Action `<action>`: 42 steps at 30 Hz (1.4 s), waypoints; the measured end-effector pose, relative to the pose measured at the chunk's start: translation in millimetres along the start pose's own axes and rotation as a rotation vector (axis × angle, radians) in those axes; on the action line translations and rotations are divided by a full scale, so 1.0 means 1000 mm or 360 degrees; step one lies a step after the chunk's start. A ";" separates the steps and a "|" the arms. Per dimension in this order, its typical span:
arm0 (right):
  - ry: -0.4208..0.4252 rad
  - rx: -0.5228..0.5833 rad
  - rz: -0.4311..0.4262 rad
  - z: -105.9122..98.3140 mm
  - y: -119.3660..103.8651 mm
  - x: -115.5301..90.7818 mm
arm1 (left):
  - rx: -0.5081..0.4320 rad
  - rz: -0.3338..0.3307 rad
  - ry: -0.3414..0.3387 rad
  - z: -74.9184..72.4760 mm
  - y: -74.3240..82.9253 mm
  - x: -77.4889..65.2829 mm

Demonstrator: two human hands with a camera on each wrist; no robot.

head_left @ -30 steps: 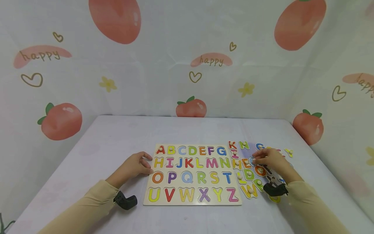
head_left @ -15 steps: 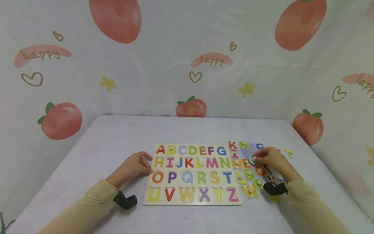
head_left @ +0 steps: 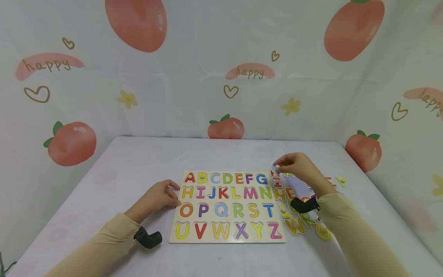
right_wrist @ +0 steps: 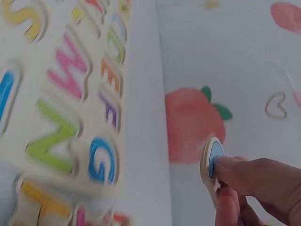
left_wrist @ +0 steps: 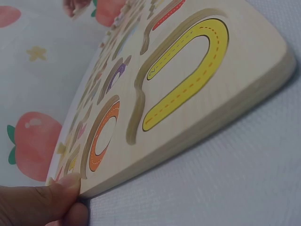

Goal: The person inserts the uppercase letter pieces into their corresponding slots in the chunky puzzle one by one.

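A white table [head_left: 149,161] bears a letter board [head_left: 230,219] and loose letters [head_left: 294,226]

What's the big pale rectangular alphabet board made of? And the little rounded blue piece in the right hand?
The alphabet board looks like smooth wood: faint grain-like streaks show along its edge. The blue piece in the right hand seems wooden too, given its pale tan rim; its blue face looks painted or printed.

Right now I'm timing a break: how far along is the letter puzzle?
Done: A and B, seated in the board with knobs showing. In hand: a blue piece, pinched by the right hand. Remaining: the other slots show no knobs, and loose letters lie beside the board.
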State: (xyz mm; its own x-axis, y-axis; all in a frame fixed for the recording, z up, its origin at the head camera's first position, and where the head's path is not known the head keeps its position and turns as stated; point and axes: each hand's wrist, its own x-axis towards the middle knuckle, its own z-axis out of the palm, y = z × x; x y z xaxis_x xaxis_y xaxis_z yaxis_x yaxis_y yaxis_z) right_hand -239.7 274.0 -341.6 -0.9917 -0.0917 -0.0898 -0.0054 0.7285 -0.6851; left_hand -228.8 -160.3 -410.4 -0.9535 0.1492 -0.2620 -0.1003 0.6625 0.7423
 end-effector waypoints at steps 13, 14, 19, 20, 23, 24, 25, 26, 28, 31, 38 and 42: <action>-0.0080 0.0100 -0.0136 0.076 -0.065 0.037 | 0.0018 0.0000 0.0003 0.000 0.000 -0.001; -0.0087 0.0112 -0.0132 0.082 -0.068 0.040 | 0.0018 0.0002 0.0000 0.000 0.000 -0.002; -0.0106 0.0173 -0.0088 0.111 -0.080 0.049 | 0.0019 0.0002 -0.0008 0.000 0.000 -0.003; -0.0109 0.0179 -0.0078 0.115 -0.083 0.051 | 0.0021 -0.0002 -0.0004 0.000 0.000 -0.002; -0.0126 0.0177 -0.0068 0.128 -0.087 0.055 | 0.0040 0.0001 0.0004 0.000 0.002 -0.003; -0.0137 0.0170 -0.0060 0.131 -0.088 0.057 | 0.0045 0.0000 0.0006 0.000 0.002 -0.002; -0.0146 0.0170 -0.0056 0.134 -0.089 0.058 | 0.0048 0.0001 0.0007 0.000 0.002 -0.002; -0.0154 0.0166 -0.0054 0.137 -0.090 0.059 | 0.0049 0.0001 0.0007 -0.001 0.003 -0.003; -0.0169 0.0166 -0.0040 0.142 -0.091 0.062 | 0.0056 0.0010 0.0003 -0.001 0.004 -0.004; -0.0185 0.0170 -0.0026 0.148 -0.092 0.062 | 0.0064 0.0012 0.0001 -0.001 0.005 -0.004; -0.0218 0.0184 -0.0006 0.156 -0.090 0.066 | 0.0045 -0.0002 -0.0002 0.000 0.001 0.001; -0.0214 0.0179 -0.0008 0.158 -0.090 0.068 | 0.0051 0.0005 -0.0007 0.000 0.001 0.001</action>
State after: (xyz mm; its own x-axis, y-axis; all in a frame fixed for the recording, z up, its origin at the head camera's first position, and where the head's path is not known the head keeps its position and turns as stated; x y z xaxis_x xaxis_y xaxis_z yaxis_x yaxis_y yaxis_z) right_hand -286.2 94.9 -400.0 -0.9656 -0.1909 -0.1768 0.0114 0.6479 -0.7616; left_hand -230.2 -159.5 -410.5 -0.9525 0.1545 -0.2625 -0.0881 0.6852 0.7230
